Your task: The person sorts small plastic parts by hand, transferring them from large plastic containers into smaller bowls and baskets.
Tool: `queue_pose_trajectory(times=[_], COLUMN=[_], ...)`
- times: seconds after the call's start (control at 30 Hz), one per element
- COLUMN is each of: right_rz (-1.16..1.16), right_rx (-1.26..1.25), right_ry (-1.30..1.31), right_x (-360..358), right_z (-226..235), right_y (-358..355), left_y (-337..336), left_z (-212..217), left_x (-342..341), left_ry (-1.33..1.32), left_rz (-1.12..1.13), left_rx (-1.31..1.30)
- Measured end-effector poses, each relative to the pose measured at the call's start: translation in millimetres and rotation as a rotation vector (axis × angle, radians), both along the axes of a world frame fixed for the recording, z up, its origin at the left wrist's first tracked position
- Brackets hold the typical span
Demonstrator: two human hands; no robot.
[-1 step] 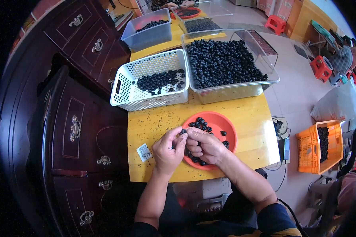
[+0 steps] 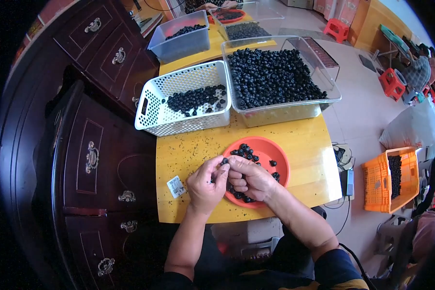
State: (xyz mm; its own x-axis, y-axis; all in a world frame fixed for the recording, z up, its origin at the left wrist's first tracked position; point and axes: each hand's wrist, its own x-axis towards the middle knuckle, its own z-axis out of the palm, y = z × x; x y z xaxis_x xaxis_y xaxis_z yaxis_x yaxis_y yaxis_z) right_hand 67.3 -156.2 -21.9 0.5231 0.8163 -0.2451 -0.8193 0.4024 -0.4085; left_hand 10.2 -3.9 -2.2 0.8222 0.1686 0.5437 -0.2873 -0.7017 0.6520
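Note:
My left hand (image 2: 207, 187) pinches a small round black piece (image 2: 224, 161) between thumb and forefinger, above the left rim of a red-orange round tray (image 2: 284, 162). Against it, the thumb and forefinger of my right hand (image 2: 252, 178) are pressed together, the other fingers curled in. Whether those right fingertips grip the same piece or something smaller is hidden. More round black pieces (image 2: 245, 151), some with a hollow centre, lie in the tray, partly covered by my right hand.
Behind the tray stand a white perforated basket (image 2: 152, 121) and a clear bin (image 2: 285, 107), both holding black pieces. Dark crumbs dot the yellow tabletop (image 2: 304, 140). A small printed packet (image 2: 176, 186) lies left. Dark drawers (image 2: 92, 159) border the left; an orange crate (image 2: 377, 186) stands right.

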Motion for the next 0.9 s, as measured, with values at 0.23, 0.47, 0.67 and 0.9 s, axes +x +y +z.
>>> queue_pose_trajectory(times=[0.23,0.47,0.67,0.9], right_rz=[0.013,0.117,0.145,0.009], right_rx=[-0.138,-0.13,0.141,0.071], right_ry=[-0.288,-0.413,-0.028,-0.071], right_x=[4.2,9.5,-2.9,-3.9], right_z=[6.2,7.6,3.4,2.4], right_y=[-10.8,-25.4,-12.5,-10.2], left_y=[4.1,-3.1,-5.9,-5.6], left_z=[7.0,10.6,10.0,8.8], left_x=[-0.4,-1.2,-0.7,1.4], left_ry=[-0.009,0.074,-0.017,-0.093], left_rz=[-0.147,-0.279,-0.226,-0.183], left_rx=[-0.173,-0.191,-0.307,-0.084])
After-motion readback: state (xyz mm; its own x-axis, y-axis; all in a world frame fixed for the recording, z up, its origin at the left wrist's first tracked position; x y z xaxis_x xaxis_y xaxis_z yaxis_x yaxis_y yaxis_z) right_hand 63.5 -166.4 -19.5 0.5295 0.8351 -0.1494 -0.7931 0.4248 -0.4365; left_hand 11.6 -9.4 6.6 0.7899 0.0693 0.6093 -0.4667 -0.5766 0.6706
